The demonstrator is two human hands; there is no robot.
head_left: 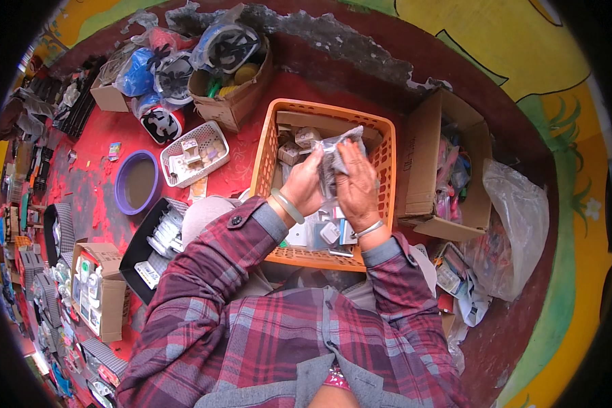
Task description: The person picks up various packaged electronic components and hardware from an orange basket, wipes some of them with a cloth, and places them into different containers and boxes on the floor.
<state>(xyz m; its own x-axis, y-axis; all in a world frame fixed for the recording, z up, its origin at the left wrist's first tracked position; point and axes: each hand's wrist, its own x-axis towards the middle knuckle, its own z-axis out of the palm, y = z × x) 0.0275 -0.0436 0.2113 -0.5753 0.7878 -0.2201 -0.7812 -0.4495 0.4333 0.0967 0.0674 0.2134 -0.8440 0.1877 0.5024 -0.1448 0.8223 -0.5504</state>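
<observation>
Above the orange plastic basket (277, 129), a crinkled see-through plastic bag (332, 163) with something greyish in it is between my two hands. My left hand (304, 183) grips the bag's left side, its fingers closed together. My right hand (358, 187) holds the right side, its long fingers laid against the plastic and its thumb hidden. What the bag contains is hard to make out. Below the bag, a small white box-shaped piece (330, 233) lies in the basket among flat packets. Several small wrapped boxes (309, 137) rest at the basket's far end.
An open cardboard box (415, 173) of colourful packets stands right of the basket, beside a clear plastic sheet (520, 224). On the left are a white basket (172, 178), a purple basin (119, 183) and a black tray (130, 262). Bagged helmets (173, 75) lie farther back.
</observation>
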